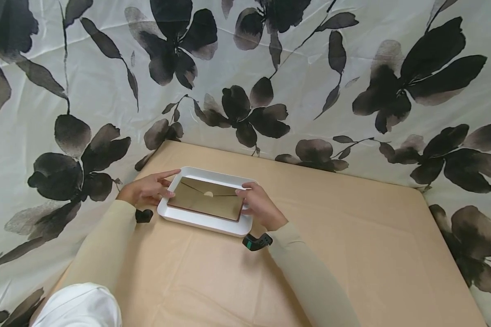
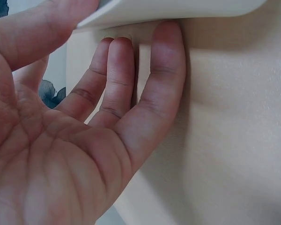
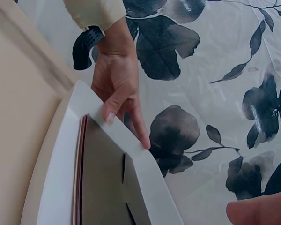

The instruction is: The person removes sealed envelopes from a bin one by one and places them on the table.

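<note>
A shallow white tray [image 1: 212, 227] holds a gold-brown envelope [image 1: 204, 204], flap side up with a pale round seal. Layered edges [image 3: 79, 168] along the envelope's side show in the right wrist view. My left hand [image 1: 149, 187] grips the tray's left end, thumb [image 3: 113, 110] on the rim. In the left wrist view the left fingers [image 2: 166, 70] curl beneath the tray's edge [image 2: 178, 10]. At the right end, my right hand [image 1: 263, 206] reaches over the rim and pinches the envelope's right end. Just one right fingertip [image 3: 260, 206] enters the right wrist view.
A tan cloth covers the table [image 1: 352, 236], which runs on to the right of the tray. Behind it hangs a white curtain [image 1: 311, 81] with dark flowers. Dark wristbands [image 1: 257, 242] sit on both wrists. Something white [image 1: 82, 306] shows at the lower left.
</note>
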Tool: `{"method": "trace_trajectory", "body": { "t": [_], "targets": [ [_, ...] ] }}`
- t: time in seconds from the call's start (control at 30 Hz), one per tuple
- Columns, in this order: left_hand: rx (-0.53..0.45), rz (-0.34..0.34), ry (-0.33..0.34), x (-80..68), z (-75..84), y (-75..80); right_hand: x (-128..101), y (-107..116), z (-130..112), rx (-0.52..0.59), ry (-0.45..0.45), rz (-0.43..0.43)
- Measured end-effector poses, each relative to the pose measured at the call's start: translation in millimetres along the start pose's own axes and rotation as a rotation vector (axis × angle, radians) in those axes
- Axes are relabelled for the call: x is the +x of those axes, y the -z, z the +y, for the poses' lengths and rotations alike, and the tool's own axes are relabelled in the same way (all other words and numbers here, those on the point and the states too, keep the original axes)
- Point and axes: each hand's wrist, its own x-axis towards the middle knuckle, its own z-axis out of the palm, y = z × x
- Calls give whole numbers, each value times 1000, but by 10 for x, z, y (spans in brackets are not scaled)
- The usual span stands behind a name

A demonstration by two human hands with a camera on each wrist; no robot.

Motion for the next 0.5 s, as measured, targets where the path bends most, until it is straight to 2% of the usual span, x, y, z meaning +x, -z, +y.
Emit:
{"method": "trace_trajectory", "body": {
  "t": [0.5],
  "targets": [
    [6,9,13,30,17,10,20,40,-56,119,-65,13]
  ]
}}
